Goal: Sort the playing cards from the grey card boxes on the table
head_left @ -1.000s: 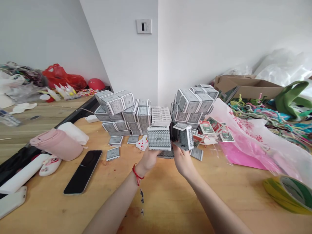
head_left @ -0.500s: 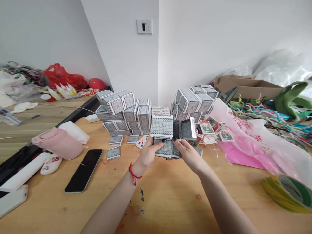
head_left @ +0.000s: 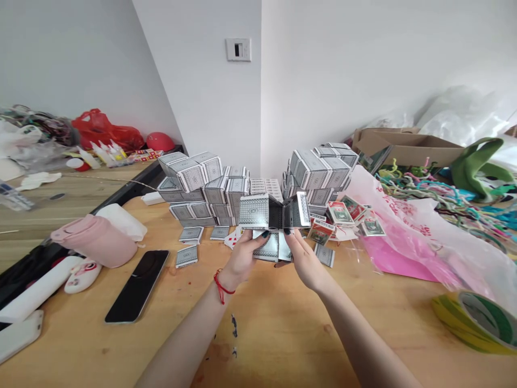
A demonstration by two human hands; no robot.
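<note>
My left hand (head_left: 241,257) and my right hand (head_left: 304,260) are raised above the wooden table (head_left: 283,334), both closed on a cube made of grey-patterned playing cards (head_left: 270,226). The cube is open at its top: one patterned face (head_left: 254,212) stands up on the left and a flap (head_left: 301,210) on the right, with a dark hollow between them. My fingertips pinch the lower edges of those two parts. Behind the hands, stacks of finished card cubes (head_left: 210,183) stand on the left and more card cubes (head_left: 319,170) on the right.
Loose cards (head_left: 187,255) lie near the stacks, and card packs (head_left: 341,213) rest by a pink plastic bag (head_left: 404,237). A black phone (head_left: 137,284), a pink pouch (head_left: 95,245) and white items sit left. A tape roll (head_left: 476,320) lies right, a cardboard box (head_left: 407,145) behind.
The cube was turned in my hands and its right side swung open. Both hands lifted it slightly toward the stacks.
</note>
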